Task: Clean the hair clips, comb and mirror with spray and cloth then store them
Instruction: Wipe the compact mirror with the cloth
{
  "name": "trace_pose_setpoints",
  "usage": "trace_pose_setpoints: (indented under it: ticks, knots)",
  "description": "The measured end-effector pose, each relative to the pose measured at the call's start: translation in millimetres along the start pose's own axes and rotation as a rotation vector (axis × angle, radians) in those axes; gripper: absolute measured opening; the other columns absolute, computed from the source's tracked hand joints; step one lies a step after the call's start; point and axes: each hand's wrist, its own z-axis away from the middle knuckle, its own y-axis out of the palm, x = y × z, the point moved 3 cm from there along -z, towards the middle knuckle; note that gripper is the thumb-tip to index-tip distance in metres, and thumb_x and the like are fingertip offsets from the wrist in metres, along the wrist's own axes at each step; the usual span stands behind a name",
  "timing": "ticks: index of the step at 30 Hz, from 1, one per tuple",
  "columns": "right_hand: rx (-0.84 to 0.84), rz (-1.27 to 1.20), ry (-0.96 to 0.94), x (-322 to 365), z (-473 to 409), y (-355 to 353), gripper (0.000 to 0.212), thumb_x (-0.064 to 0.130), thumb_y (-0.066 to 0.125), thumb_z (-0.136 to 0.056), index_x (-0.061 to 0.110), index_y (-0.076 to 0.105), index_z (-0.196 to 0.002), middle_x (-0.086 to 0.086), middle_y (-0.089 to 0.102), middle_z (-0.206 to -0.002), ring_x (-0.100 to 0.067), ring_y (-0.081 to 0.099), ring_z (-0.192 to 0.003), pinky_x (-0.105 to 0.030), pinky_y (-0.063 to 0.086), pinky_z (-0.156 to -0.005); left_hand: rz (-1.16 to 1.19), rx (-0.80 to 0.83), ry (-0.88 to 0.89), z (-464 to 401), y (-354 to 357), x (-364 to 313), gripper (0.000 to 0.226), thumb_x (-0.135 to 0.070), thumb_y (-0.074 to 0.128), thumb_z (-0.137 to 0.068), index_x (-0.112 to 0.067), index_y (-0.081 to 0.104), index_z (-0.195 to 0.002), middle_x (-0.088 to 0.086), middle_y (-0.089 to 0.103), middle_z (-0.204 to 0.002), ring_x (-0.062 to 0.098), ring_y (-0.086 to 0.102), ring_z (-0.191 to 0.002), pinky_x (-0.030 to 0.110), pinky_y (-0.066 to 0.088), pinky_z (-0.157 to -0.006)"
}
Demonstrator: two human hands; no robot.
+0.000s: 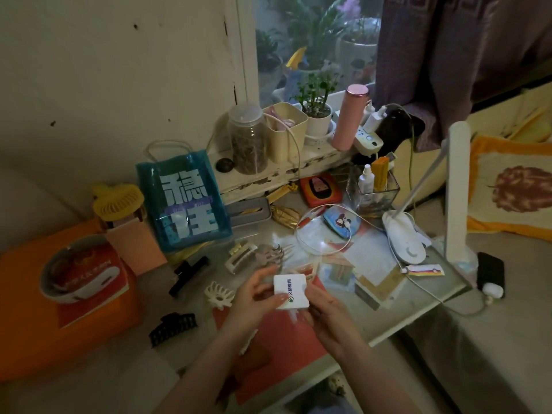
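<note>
Both hands hold one small white square case above the table. It may be the folding mirror, but I cannot tell for sure. The left hand grips its left edge, with the thumb on top. The right hand holds it from the right and from below, with curled fingers.

The table has a glass top, with papers and a red sheet lying under the glass. The hair clips lie on the table, behind and to the left of the hands: a clear clip, a brownish clip, a cream clip, a black claw clip and a long black clip. I do not see the comb clearly.

Further left stand a blue bag, a yellow fan and an orange box. On the right stands a white desk lamp with its cable on the glass. A glass holder with small bottles is behind it.

The table stands against a worn window sill. On the sill are a jar, a cream cup, a small potted plant and a pink bottle. A purple curtain hangs at the right, and the room is rather dark.
</note>
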Motion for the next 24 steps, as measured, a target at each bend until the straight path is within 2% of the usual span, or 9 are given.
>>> trace_pose_setpoints:
  ticks: [4, 6, 8, 10, 13, 16, 19, 22, 24]
  knots:
    - [-0.047, 0.091, -0.025, 28, -19, -31, 0.036, 0.005, 0.066, -0.076, -0.003, 0.066, -0.111, -0.022, 0.07, -0.104, -0.027, 0.07, -0.084, -0.031, 0.059, -0.065, 0.123, -0.102, -0.066, -12, 40, 15, 0.042, 0.009, 0.069, -0.078, -0.01, 0.052, -0.112, 0.008, 0.075, -0.092, 0.025, 0.072, -0.08, 0.037, 0.057, -0.06]
    - [-0.088, 0.208, -0.026, 48, -31, -55, 0.028, 0.002, 0.065, -0.081, 0.002, 0.068, -0.109, -0.019, 0.071, -0.102, -0.023, 0.071, -0.081, -0.026, 0.057, -0.061, 0.146, -0.154, -0.112, -26, 68, 23, 0.039, 0.009, 0.069, -0.078, -0.005, 0.051, -0.109, 0.014, 0.073, -0.093, 0.03, 0.071, -0.076, 0.036, 0.055, -0.052]
    - [-0.121, 0.314, -0.015, 69, -46, -83, 0.023, 0.002, 0.064, -0.085, 0.005, 0.069, -0.108, -0.016, 0.072, -0.101, -0.022, 0.07, -0.082, -0.022, 0.054, -0.059, 0.177, -0.221, -0.166, -40, 102, 29, 0.034, 0.01, 0.069, -0.077, -0.003, 0.054, -0.105, 0.018, 0.072, -0.095, 0.02, 0.071, -0.075, 0.027, 0.053, -0.05]
    - [-0.133, 0.389, -0.012, 90, -64, -110, 0.021, 0.003, 0.065, -0.085, 0.004, 0.069, -0.106, -0.017, 0.071, -0.102, -0.025, 0.068, -0.09, -0.022, 0.055, -0.061, 0.216, -0.273, -0.197, -54, 137, 35, 0.035, 0.01, 0.069, -0.078, -0.002, 0.056, -0.108, 0.017, 0.071, -0.097, 0.017, 0.07, -0.081, 0.021, 0.053, -0.056]
    - [-0.134, 0.507, 0.01, 110, -89, -142, 0.019, 0.004, 0.065, -0.086, 0.005, 0.069, -0.105, -0.013, 0.071, -0.101, -0.025, 0.068, -0.092, -0.023, 0.055, -0.063, 0.26, -0.333, -0.268, -74, 174, 45, 0.036, 0.008, 0.068, -0.079, -0.005, 0.055, -0.11, 0.015, 0.07, -0.099, 0.023, 0.068, -0.091, 0.024, 0.057, -0.064]
    - [-0.125, 0.622, 0.02, 124, -109, -167, 0.018, 0.006, 0.064, -0.088, 0.011, 0.068, -0.105, -0.011, 0.071, -0.101, -0.021, 0.068, -0.091, -0.024, 0.056, -0.066, 0.236, -0.346, -0.323, -91, 198, 52, 0.033, 0.006, 0.069, -0.079, -0.007, 0.057, -0.107, 0.016, 0.071, -0.098, 0.02, 0.068, -0.087, 0.021, 0.055, -0.066]
    - [-0.083, 0.816, -0.124, 144, -128, -176, 0.018, 0.006, 0.065, -0.086, 0.021, 0.071, -0.096, -0.002, 0.073, -0.097, -0.012, 0.068, -0.089, -0.024, 0.056, -0.074, 0.189, -0.329, -0.353, -117, 213, 56, 0.024, -0.005, 0.069, -0.083, -0.015, 0.062, -0.104, 0.006, 0.071, -0.096, 0.011, 0.066, -0.085, 0.014, 0.051, -0.066]
    - [-0.007, 0.963, -0.272, 157, -138, -175, 0.017, 0.003, 0.07, -0.081, 0.015, 0.074, -0.091, 0.001, 0.072, -0.089, -0.003, 0.065, -0.083, -0.012, 0.05, -0.072, 0.24, -0.309, -0.397, -143, 222, 64, 0.02, -0.022, 0.067, -0.087, -0.021, 0.065, -0.107, 0.007, 0.069, -0.107, 0.018, 0.065, -0.097, 0.031, 0.054, -0.087]
    - [0.022, 0.986, -0.29, 156, -143, -178, 0.017, -0.002, 0.073, -0.077, 0.012, 0.075, -0.087, -0.003, 0.069, -0.09, -0.004, 0.065, -0.083, -0.014, 0.051, -0.072, 0.382, -0.298, -0.44, -154, 226, 65, 0.021, -0.022, 0.062, -0.091, -0.019, 0.062, -0.112, 0.005, 0.067, -0.107, 0.018, 0.065, -0.096, 0.029, 0.056, -0.08]
